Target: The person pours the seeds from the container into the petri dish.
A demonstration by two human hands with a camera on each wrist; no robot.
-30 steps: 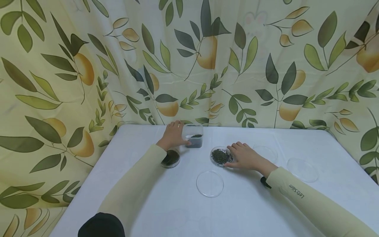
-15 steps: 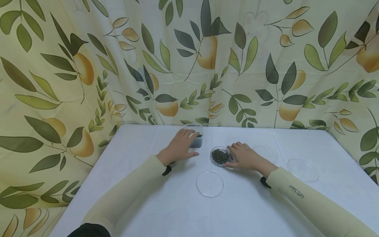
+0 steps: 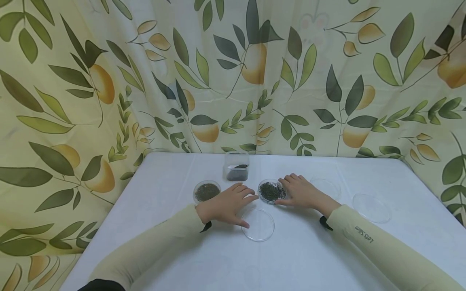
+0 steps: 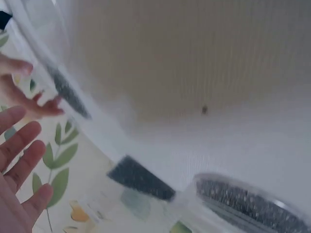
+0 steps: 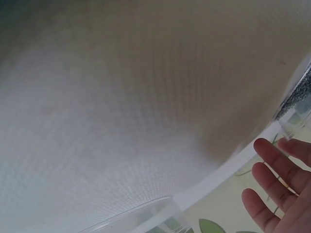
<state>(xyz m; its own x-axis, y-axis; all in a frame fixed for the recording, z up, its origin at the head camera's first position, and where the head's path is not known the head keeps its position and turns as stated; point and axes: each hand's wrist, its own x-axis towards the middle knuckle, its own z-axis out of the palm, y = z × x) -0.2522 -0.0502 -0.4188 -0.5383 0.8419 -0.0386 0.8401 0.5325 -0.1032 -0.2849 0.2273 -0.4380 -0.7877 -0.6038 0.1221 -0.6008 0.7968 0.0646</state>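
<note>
Clear dish [image 3: 270, 191] of dark bits is sitting one o'clock from a round lid [image 3: 260, 226] — right hand [image 3: 301, 192] is holding its three-o'clock rim, left hand [image 3: 227, 203] is hanging fingers-wide at nine — on the white tabletop [image 3: 291, 258], leafy curtain [image 3: 233, 93] rising at twelve.

A shallow, round, transparent dish [image 3: 268, 202] sat level and open-topped on the white tabletop [image 3: 204, 254], with a loose layer of greenish-black flakes [image 3: 271, 191] spread across its bottom. Fingers of the right hand [image 3: 300, 194] held its rim, one fingertip at one o'clock and the thumb at five. A thin-rimmed, round, transparent lid [image 3: 261, 225] lay flat at the dish's seven o'clock, near but apart. The left hand [image 3: 229, 203] spread its fingers close by, thumb tip over the lid's nine o'clock edge; contact could not be told.
</note>
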